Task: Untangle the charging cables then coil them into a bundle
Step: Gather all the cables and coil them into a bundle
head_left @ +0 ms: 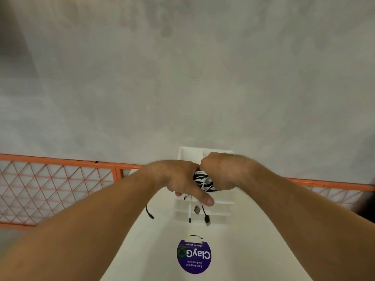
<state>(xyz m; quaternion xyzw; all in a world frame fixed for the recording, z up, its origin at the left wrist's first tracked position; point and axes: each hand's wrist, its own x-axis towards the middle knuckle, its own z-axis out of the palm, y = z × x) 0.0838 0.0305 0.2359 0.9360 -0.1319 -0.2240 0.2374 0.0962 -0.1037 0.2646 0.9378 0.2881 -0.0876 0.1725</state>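
Note:
A bundle of black and white charging cables point(203, 181) is held between both hands above a white table point(154, 240). My left hand point(178, 179) grips its left side, with the thumb stretched out toward the right. My right hand point(221, 171) is closed over its right side. Loose cable ends hang below the hands: a black plug point(150, 215) on the left, a white lead point(190, 213), a grey USB plug point(197, 209) and another black plug point(207, 219). Most of the bundle is hidden by my fingers.
A white compartmented organiser tray point(221, 207) stands on the table under the hands. A round purple "ClayGo" sticker point(194, 256) lies nearer to me. An orange mesh railing point(56, 179) runs behind the table, with a grey concrete floor point(182, 78) beyond.

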